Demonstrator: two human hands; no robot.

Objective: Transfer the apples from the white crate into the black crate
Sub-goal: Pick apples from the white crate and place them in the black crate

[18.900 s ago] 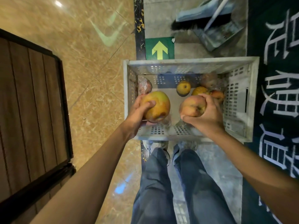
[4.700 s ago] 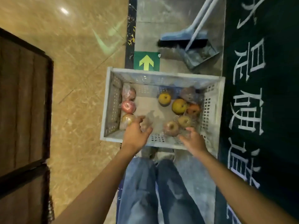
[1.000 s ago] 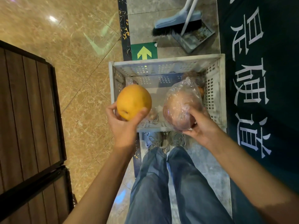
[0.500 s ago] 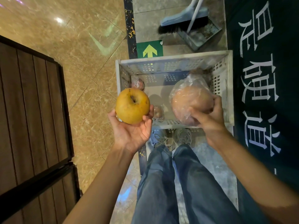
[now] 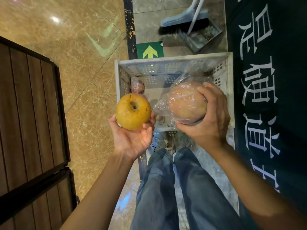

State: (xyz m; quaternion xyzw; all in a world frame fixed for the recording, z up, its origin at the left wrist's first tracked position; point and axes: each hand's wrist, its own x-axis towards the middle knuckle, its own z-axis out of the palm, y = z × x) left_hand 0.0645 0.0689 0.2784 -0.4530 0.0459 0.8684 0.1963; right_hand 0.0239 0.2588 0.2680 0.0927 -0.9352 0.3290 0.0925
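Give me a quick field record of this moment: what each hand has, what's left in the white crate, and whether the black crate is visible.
left hand: holds a bare yellow apple, stem dimple facing the camera
right hand: holds a plastic-wrapped apple
white crate: on the floor ahead of the feet; one wrapped apple in crate seen at its far left, the rest mostly hidden behind the hands
black crate: not in view
behind the crate: broom, dustpan

A: What sort of place is this?
B: A public building's entrance or lobby: polished marble floor (image 5: 71, 52), a green arrow sticker (image 5: 150, 50) beyond the crate (image 5: 230, 77).
A: Anything else?
B: A lettered dark mat (image 5: 272, 90) right, broom (image 5: 186, 22) and dustpan (image 5: 201, 39) far.
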